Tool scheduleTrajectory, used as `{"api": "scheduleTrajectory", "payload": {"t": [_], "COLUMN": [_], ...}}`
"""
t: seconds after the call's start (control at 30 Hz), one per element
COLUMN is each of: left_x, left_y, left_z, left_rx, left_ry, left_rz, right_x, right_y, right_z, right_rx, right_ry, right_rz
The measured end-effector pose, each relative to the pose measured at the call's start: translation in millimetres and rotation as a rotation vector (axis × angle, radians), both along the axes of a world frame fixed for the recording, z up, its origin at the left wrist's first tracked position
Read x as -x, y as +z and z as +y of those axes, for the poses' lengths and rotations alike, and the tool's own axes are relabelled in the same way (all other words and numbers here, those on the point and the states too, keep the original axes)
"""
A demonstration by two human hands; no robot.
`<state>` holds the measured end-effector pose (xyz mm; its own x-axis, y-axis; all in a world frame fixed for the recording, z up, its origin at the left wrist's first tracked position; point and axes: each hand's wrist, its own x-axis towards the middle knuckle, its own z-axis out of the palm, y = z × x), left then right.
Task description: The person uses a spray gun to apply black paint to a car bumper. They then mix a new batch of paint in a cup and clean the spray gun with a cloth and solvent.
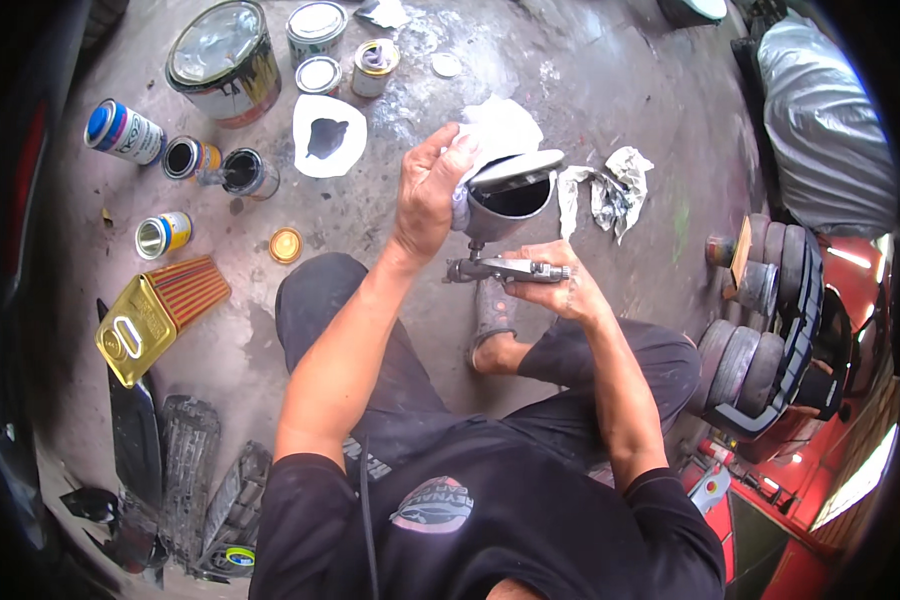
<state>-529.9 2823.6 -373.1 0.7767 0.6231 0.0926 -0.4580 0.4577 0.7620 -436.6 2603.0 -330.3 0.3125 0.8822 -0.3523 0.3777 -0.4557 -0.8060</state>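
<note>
I crouch over a grey concrete floor. My right hand point(560, 285) grips the metal body of a spray gun point(505, 268), held level in front of me. Its grey cup point(510, 198) stands on top with the lid tilted open, dark inside. My left hand point(428, 190) is closed on a white rag point(500, 125) pressed against the cup's rim on the left side. My forearms come up from the lower edge.
Several paint cans stand at the upper left, among them a large open tin point(225, 60) and a blue-capped can point(122, 130). A gold rectangular can point(155, 315) lies at left. A crumpled paper point(610, 190), a white stained sheet point(328, 135), stacked sanding discs point(760, 340) at right.
</note>
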Motion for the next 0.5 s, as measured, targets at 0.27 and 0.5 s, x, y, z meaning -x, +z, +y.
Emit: {"api": "scheduleTrajectory", "payload": {"t": [0.27, 0.5], "left_x": [5, -5], "left_y": [-10, -41], "left_z": [12, 27], "left_rx": [-0.015, 0.043], "left_ry": [-0.091, 0.031], "left_rz": [0.16, 0.247], "right_x": [-3, -8], "right_y": [-31, -88], "right_z": [1, 4], "right_rx": [-0.024, 0.048], "right_ry": [-0.075, -0.087], "right_rz": [0.021, 0.014]}}
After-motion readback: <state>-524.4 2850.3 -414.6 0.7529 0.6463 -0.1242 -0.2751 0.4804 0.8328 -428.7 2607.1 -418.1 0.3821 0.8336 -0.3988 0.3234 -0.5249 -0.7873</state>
